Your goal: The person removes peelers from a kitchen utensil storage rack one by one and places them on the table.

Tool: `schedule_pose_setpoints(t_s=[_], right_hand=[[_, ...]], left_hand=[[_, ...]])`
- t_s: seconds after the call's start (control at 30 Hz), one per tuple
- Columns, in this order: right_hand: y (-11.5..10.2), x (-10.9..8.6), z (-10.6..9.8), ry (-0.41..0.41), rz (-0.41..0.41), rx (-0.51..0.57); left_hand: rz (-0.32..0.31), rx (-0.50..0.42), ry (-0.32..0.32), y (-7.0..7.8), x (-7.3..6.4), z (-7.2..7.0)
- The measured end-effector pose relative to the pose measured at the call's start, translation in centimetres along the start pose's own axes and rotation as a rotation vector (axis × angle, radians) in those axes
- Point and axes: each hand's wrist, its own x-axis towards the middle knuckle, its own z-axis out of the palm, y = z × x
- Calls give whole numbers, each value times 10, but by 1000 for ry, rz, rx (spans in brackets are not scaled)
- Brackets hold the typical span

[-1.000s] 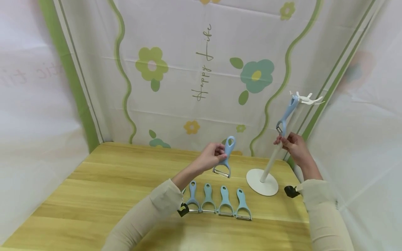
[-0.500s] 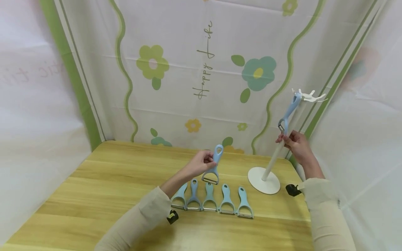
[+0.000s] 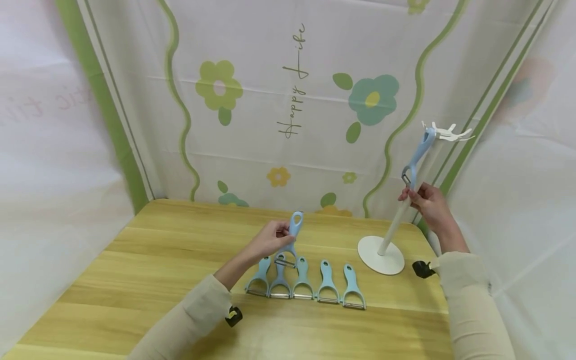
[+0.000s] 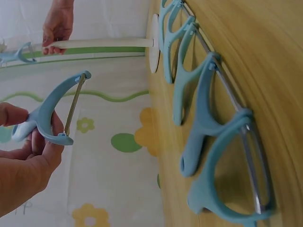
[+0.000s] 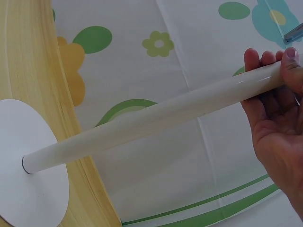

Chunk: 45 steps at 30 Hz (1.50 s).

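My left hand (image 3: 269,240) pinches a light blue peeler (image 3: 295,229) by its handle, blade end down, above the left part of a row of peelers. In the left wrist view the held peeler (image 4: 46,111) is apart from those on the table. My right hand (image 3: 430,206) grips the white pole (image 5: 165,120) of a stand, thumb and fingers around it. Another blue peeler (image 3: 422,147) hangs by its handle hole from the stand's hooked top (image 3: 451,132), just above the right hand.
Several blue and green-blue peelers lie side by side on the wooden table (image 3: 180,260), among them the rightmost peeler (image 3: 351,280). The stand's round white base (image 3: 370,255) rests near the table's right edge. A flower-printed curtain (image 3: 252,150) closes off the back and sides.
My left hand has moved left and somewhat lower with its peeler, from near the stand to over the row. The right hand stays on the pole.
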Motion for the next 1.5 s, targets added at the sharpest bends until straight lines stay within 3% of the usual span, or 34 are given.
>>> schedule_pose_setpoints(t_s=[0.63, 1.17, 1.5], right_hand=[[0, -2, -1, 5, -9, 23], [2, 2, -1, 4, -26, 34], [4, 0, 0, 8, -26, 32]], left_hand=[[-132, 11, -19, -49, -32, -30], [-277, 42, 49, -74, -55, -58], [-332, 36, 12, -94, -65, -69]])
